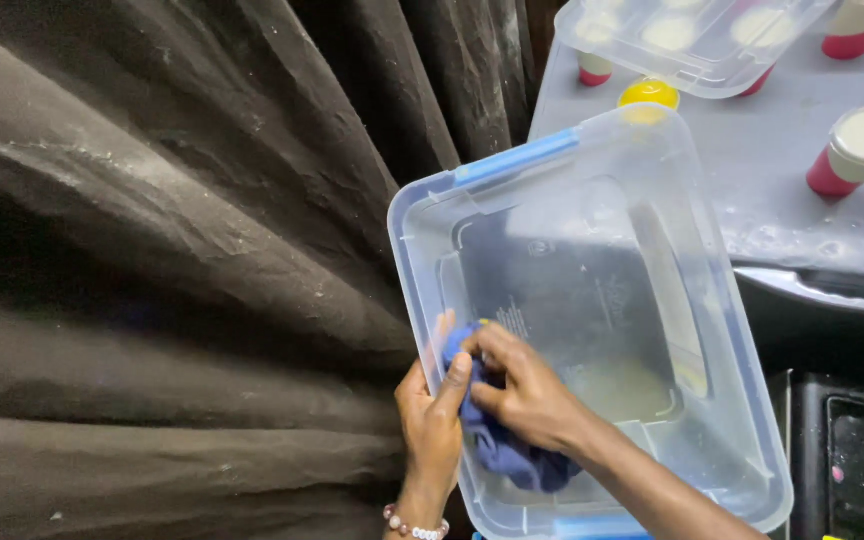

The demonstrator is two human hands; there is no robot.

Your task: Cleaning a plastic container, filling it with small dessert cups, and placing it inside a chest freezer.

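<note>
Head view: a clear plastic storage bin with a blue latch on its far rim sits tilted at frame centre, its open side toward the camera. The left hand is wrapped over the bin's near-left rim at about 8 o'clock of the bin, thumb inside the wall and fingers curled shut around the edge. The right hand is inside the bin at the same corner, fingers closed down on a bunched blue cloth and pressing it against the inner wall and floor. Judged handling: the bin looks thin-walled, light and somewhat flexible, and smooth enough to slip if damp, so the rolled rim is the sound place to hold it, as the left hand does. The cloth is soft and limp, best gathered in a wad under the fingertips. A pale patch on the bin floor near 4 o'clock may be residue or a reflection; I cannot tell. At 1 o'clock, on the grey table, stand red cups with pale lids, a clear lid and a small yellow object. Dark folded fabric fills the 9 o'clock side.
</note>
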